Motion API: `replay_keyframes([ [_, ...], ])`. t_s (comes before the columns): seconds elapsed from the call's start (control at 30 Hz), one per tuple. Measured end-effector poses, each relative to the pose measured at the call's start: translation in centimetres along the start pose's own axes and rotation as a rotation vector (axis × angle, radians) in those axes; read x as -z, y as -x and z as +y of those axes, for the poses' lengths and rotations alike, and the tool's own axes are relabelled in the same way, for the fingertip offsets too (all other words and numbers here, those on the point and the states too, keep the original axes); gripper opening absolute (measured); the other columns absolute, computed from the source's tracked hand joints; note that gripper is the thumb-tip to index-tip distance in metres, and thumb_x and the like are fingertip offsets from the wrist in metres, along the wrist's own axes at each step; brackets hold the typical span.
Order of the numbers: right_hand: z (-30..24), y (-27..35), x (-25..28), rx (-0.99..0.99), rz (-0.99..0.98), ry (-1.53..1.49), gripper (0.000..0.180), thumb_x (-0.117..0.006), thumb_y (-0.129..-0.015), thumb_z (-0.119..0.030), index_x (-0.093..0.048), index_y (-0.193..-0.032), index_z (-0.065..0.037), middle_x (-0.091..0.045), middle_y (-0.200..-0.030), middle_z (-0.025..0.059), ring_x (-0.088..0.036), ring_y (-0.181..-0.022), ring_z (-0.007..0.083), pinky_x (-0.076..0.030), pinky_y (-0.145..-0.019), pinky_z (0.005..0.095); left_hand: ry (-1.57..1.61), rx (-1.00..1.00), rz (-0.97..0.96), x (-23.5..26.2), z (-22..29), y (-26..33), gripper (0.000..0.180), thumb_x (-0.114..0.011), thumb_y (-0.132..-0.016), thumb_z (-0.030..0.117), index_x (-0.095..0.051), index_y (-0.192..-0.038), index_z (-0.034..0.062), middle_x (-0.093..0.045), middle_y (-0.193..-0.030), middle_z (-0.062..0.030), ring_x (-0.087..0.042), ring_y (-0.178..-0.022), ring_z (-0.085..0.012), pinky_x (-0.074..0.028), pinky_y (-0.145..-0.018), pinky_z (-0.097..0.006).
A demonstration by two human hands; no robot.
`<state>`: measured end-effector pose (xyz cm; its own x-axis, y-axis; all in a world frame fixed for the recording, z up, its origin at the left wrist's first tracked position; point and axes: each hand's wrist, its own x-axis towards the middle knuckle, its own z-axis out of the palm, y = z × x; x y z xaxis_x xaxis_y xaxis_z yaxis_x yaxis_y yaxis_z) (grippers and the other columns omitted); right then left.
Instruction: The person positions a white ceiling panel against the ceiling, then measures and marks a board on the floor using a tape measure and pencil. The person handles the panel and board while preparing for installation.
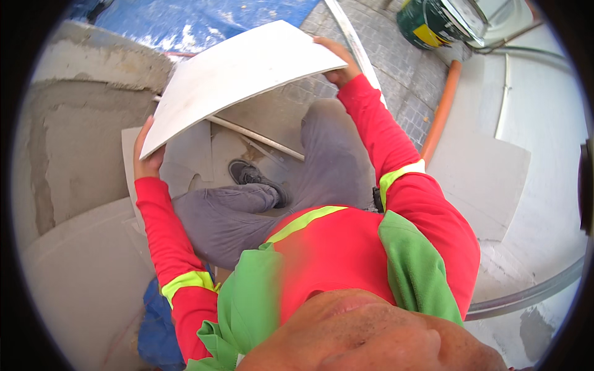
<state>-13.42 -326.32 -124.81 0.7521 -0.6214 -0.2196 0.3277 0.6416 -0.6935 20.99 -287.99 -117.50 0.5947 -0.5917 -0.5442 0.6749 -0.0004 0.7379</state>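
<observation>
Fingers of left hand (pixel 147 154) and right hand (pixel 337 62) clamped on opposite edges of large white tile (pixel 238 77), held tilted between them. Below: grey step (pixel 260 120), metal rail (pixel 253 135). Beyond right fingers: green bucket (pixel 433 25).

Single head view, fisheye, worn high, aimed steeply down the person's own chest and knees. Chin fills the lower edge, very close. Floor (pixel 80 278) and paving curve toward the rim; no second view to overlap.
</observation>
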Motion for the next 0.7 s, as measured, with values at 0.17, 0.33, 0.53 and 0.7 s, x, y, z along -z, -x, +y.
replay_keyframes([
  [0.17, -2.3, -2.6, 9.7, 0.378, -0.058, 1.39, 0.021, -0.068, -0.094, -0.01, -0.067, -0.113, 0.0, -0.072, -0.101, 0.0066, -0.07, -0.092, 0.0176, -0.057, -0.082, 0.0282, 0.118, -0.074, -0.237, -4.5, -3.0, -0.2, 0.042, -0.062, -0.102, 0.026, -0.058, -0.129, -0.0052, -0.066, -0.126, -0.0158, -0.065, -0.112, -0.0252, -0.055, -0.099, -0.041],
  [0.33, -5.1, -2.9, 12.7, 0.218, -0.234, 1.749, 0.021, -0.063, -0.098, -0.007, -0.066, -0.117, 0.001, -0.071, -0.101, 0.0073, -0.066, -0.092, 0.013, -0.054, -0.081, 0.0271, 0.109, -0.049, -0.068, -9.2, -4.8, 2.1, 0.044, -0.046, -0.107, 0.027, -0.05, -0.137, -0.0052, -0.06, -0.133, -0.0157, -0.061, -0.121, -0.0274, -0.053, -0.105, -0.049],
  [0.53, -5.8, -1.8, 12.8, -0.295, 0.081, 0.68, 0.021, -0.056, -0.101, -0.013, -0.065, -0.11, 0.005, -0.071, -0.096, 0.0105, -0.067, -0.084, 0.0163, -0.055, -0.075, 0.0279, 0.085, 0.079, 0.021, -11.9, -5.2, 3.5, 0.044, -0.034, -0.112, 0.033, -0.051, -0.136, 0.0003, -0.062, -0.129, -0.0108, -0.063, -0.115, -0.0224, -0.051, -0.103, -0.042],
  [0.7, -6.2, -2.0, 12.8, -0.395, 0.255, 0.425, 0.024, -0.055, -0.101, -0.011, -0.064, -0.116, 0.006, -0.072, -0.099, 0.0107, -0.068, -0.084, 0.0168, -0.055, -0.075, 0.0277, 0.115, 0.033, -0.063, -11.7, -5.0, 3.0, 0.052, -0.022, -0.112, 0.035, -0.044, -0.137, -0.0047, -0.058, -0.129, -0.021, -0.064, -0.114, -0.034, -0.056, -0.1, -0.052],
])
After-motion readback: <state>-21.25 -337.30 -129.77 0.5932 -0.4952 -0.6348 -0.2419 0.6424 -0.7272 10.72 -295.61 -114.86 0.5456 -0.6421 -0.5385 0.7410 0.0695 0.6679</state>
